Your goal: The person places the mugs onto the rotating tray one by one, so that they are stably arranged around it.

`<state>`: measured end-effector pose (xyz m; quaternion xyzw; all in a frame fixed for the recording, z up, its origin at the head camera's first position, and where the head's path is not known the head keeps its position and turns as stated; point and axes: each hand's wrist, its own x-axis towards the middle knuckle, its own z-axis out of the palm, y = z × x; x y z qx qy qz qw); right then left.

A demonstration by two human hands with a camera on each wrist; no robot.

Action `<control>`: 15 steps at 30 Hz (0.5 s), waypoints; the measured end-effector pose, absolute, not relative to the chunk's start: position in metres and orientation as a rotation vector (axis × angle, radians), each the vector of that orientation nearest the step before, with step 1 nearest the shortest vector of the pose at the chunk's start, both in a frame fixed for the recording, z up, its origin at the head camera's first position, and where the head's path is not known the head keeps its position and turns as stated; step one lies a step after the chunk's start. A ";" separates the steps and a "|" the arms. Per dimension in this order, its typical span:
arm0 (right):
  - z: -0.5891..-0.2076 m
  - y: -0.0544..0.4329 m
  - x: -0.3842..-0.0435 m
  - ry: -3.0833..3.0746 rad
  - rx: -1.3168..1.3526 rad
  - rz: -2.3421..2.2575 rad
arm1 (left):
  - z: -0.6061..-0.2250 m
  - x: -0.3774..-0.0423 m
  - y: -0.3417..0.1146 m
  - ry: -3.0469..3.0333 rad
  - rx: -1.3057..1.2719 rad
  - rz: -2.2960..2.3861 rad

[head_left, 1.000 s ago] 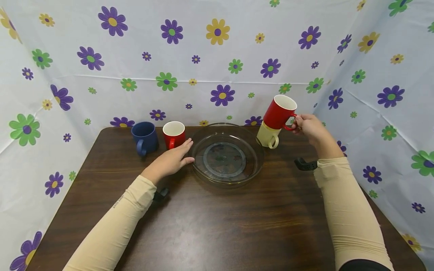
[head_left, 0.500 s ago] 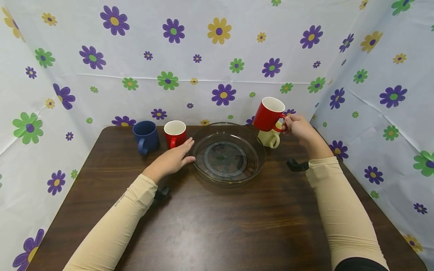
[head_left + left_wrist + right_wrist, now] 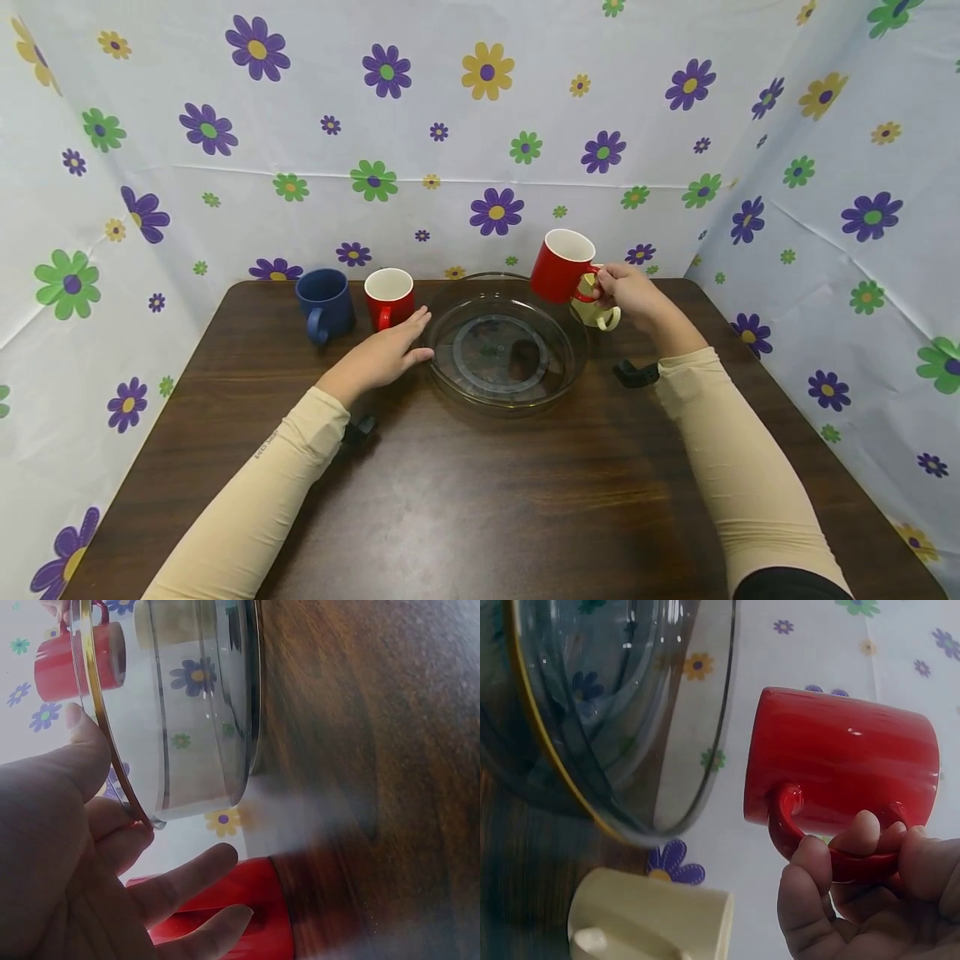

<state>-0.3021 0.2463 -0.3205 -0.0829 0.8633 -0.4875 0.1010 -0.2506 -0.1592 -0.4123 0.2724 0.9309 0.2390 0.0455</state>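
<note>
My right hand (image 3: 626, 292) grips the handle of a red mug (image 3: 558, 271) with a white inside. The mug is held slightly tilted, in the air over the right back rim of a clear glass dish (image 3: 498, 396). In the right wrist view, fingers and thumb wrap the handle of the red mug (image 3: 840, 757). My left hand (image 3: 378, 358) rests at the dish's left side with its fingers extended. Thumb and a fingertip touch the rim of the glass dish (image 3: 112, 750) in the left wrist view. A cream mug (image 3: 592, 312) stands right of the dish, partly hidden behind my right hand.
A second red mug (image 3: 390, 296) stands just beyond my left fingers. Left of it is a blue mug (image 3: 325, 304). All stand on a dark wooden table (image 3: 480, 500). A flower-patterned sheet (image 3: 420, 100) hangs behind and at both sides.
My right hand has carried the red mug leftward and a little down, from above the cream mug to over the dish's right rim. The left hand has stayed at the dish.
</note>
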 end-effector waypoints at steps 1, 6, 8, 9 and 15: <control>-0.321 0.244 -0.303 2.543 -0.251 -1.441 | -0.412 -0.250 -0.159 2.842 0.829 0.731; -0.327 0.233 -0.308 2.538 -0.256 -1.425 | -0.411 -0.249 -0.159 2.841 0.817 0.738; -0.331 0.229 -0.310 2.542 -0.251 -1.411 | -0.412 -0.249 -0.159 2.841 0.817 0.741; -0.332 0.227 -0.312 2.543 -0.247 -1.400 | -0.412 -0.249 -0.159 2.841 0.818 0.742; -0.341 0.215 -0.318 2.526 -0.226 -1.344 | -0.414 -0.250 -0.160 2.855 0.849 0.733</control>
